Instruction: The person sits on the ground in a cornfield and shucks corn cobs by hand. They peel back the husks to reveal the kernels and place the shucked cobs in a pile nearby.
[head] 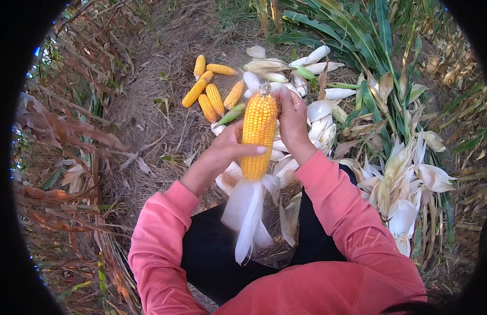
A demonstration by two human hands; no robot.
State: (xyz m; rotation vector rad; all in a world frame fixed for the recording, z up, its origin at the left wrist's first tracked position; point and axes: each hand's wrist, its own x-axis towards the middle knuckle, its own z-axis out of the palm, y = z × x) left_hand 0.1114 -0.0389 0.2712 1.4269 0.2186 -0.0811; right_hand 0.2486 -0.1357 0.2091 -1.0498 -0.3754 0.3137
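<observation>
My left hand [229, 147] grips a yellow ear of corn [259, 134] around its middle, with the thumb lying across the kernels. The ear is upright in the view, its tip away from me. Peeled-back pale husk leaves [249, 220] hang from its base over my lap. Beside the tip, my right hand [292, 114] has its fingers pinched together on thin brownish corn silk [279, 105]. Its fingertips are partly hidden along the ear's edge.
Several husked yellow ears [195, 89] lie on straw-covered ground ahead to the left. Ears in pale husks [316, 55] are heaped farther ahead. Loose husks [401, 197] and green corn stalks [381, 59] lie to the right. Dry corn plants [70, 134] stand at left.
</observation>
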